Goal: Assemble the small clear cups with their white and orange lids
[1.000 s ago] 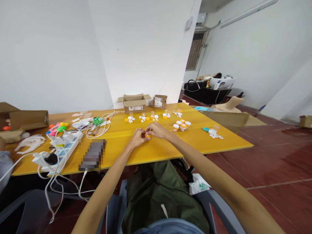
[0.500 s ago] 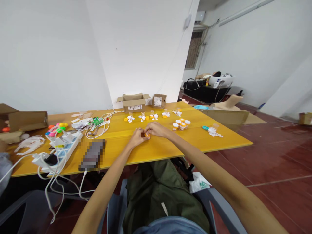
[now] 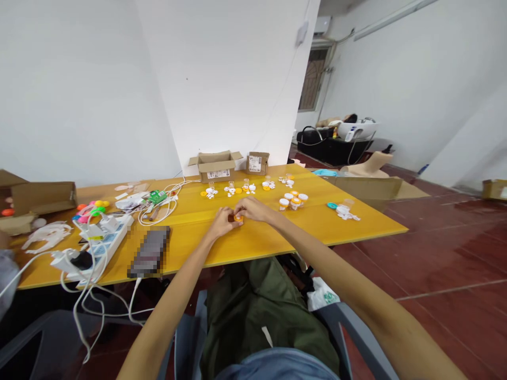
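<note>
My left hand and my right hand meet at the middle of the yellow table. Between their fingers is a small round container, orange and white, mostly covered by the fingers. My left hand grips its near left side, and the fingers of my right hand are closed over its top. To the right stands a cluster of several small containers with white and orange lids. Beyond my hands, small piles of white pieces lie beside orange rings and clear cups.
A teal ring and white pieces lie at the right. Two cardboard boxes stand against the wall. On the left are a phone, a power strip with white cables, and coloured balls.
My view has shifted slightly, so the scene sits a little further left. Both hands stay on the small container with hardly any visible movement.
</note>
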`<act>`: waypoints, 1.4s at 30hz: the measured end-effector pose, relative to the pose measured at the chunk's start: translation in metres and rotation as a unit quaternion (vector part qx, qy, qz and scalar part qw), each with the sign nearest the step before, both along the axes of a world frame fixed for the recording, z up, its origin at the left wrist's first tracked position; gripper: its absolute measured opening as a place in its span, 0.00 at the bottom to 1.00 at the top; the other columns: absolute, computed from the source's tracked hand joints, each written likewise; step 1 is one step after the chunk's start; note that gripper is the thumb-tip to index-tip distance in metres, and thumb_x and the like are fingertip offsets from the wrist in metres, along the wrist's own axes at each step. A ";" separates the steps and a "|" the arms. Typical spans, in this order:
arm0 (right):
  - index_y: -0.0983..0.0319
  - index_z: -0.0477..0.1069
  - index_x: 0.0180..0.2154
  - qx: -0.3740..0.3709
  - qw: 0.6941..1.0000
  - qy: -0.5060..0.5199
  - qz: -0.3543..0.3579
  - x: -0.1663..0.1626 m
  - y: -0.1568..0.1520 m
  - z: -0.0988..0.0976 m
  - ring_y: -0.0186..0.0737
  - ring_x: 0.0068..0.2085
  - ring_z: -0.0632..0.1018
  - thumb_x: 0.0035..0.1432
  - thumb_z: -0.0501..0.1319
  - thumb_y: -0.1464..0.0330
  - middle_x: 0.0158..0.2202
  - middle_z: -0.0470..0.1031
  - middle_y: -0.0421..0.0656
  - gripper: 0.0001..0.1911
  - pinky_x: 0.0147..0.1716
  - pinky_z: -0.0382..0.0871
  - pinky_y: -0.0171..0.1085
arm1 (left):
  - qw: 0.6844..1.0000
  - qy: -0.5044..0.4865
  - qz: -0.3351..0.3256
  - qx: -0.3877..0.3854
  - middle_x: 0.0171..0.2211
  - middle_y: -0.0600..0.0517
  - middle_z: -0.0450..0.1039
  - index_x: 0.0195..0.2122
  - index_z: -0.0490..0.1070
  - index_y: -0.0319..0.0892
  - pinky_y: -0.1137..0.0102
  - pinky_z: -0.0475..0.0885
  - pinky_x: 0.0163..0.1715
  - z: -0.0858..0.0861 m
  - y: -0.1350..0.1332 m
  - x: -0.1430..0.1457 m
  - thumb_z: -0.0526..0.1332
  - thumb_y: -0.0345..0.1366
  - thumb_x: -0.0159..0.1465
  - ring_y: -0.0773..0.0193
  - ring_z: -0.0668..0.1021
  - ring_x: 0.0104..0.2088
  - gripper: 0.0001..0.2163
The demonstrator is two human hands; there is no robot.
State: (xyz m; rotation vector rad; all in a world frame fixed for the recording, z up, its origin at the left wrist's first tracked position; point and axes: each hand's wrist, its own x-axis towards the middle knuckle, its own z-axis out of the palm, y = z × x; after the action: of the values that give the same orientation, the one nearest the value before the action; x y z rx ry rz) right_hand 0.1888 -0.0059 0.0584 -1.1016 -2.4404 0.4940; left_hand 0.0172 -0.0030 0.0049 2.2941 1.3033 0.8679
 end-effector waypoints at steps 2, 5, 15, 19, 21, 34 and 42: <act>0.62 0.82 0.31 -0.001 1.000 0.004 -0.001 0.000 0.000 -0.001 0.36 0.32 0.79 0.50 0.60 0.81 0.30 0.82 0.41 0.14 0.34 0.66 0.31 | 1.000 0.002 0.002 0.000 0.30 0.54 0.71 0.30 0.75 0.43 0.64 0.70 0.44 0.000 0.000 0.000 0.69 0.42 0.53 0.58 0.73 0.38 0.09; 0.62 0.82 0.30 0.000 1.000 0.008 -0.005 0.001 0.000 -0.001 0.36 0.32 0.78 0.50 0.61 0.80 0.29 0.82 0.41 0.13 0.34 0.66 0.31 | 1.000 0.002 0.002 0.001 0.31 0.53 0.72 0.30 0.75 0.44 0.63 0.70 0.45 0.000 -0.001 -0.001 0.69 0.43 0.53 0.58 0.73 0.39 0.10; 0.63 0.82 0.31 0.017 1.000 -0.011 -0.022 -0.002 -0.002 0.001 0.37 0.33 0.79 0.50 0.61 0.81 0.30 0.83 0.42 0.13 0.35 0.67 0.32 | 1.000 0.004 0.003 0.005 0.31 0.53 0.72 0.31 0.76 0.44 0.63 0.71 0.44 0.001 0.000 -0.001 0.68 0.44 0.54 0.56 0.73 0.39 0.10; 0.62 0.82 0.31 0.019 0.999 -0.018 -0.024 -0.004 -0.002 0.001 0.37 0.32 0.79 0.51 0.61 0.80 0.29 0.82 0.42 0.13 0.35 0.67 0.32 | 1.000 0.008 0.005 0.003 0.31 0.52 0.72 0.30 0.76 0.44 0.63 0.70 0.44 0.001 0.000 -0.001 0.68 0.44 0.54 0.57 0.73 0.39 0.10; 0.62 0.82 0.31 0.017 0.999 -0.018 -0.024 -0.004 -0.002 0.001 0.37 0.33 0.79 0.51 0.61 0.80 0.30 0.83 0.42 0.12 0.34 0.67 0.32 | 1.000 0.006 0.004 0.000 0.31 0.52 0.73 0.31 0.76 0.44 0.63 0.70 0.44 0.000 0.000 -0.001 0.69 0.44 0.54 0.57 0.73 0.39 0.10; 0.61 0.83 0.36 0.022 0.999 0.000 -0.035 0.005 -0.003 -0.002 0.39 0.34 0.79 0.57 0.65 0.71 0.33 0.83 0.44 0.07 0.35 0.68 0.33 | 1.000 -0.013 -0.002 0.008 0.30 0.53 0.72 0.30 0.77 0.44 0.64 0.70 0.44 -0.002 0.001 -0.001 0.69 0.42 0.54 0.57 0.74 0.39 0.08; 0.61 0.82 0.31 0.028 0.999 -0.031 -0.021 -0.002 -0.005 -0.002 0.37 0.32 0.78 0.52 0.60 0.78 0.30 0.82 0.42 0.12 0.31 0.64 0.31 | 1.000 0.002 -0.006 0.004 0.30 0.53 0.70 0.30 0.75 0.44 0.64 0.69 0.43 0.000 -0.001 0.000 0.68 0.43 0.55 0.58 0.73 0.38 0.09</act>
State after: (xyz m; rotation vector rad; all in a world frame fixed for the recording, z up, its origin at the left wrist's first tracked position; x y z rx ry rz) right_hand 0.1865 -0.0111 0.0559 -1.1581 -2.4630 0.3810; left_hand 0.0169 -0.0038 0.0050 2.3073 1.2891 0.8666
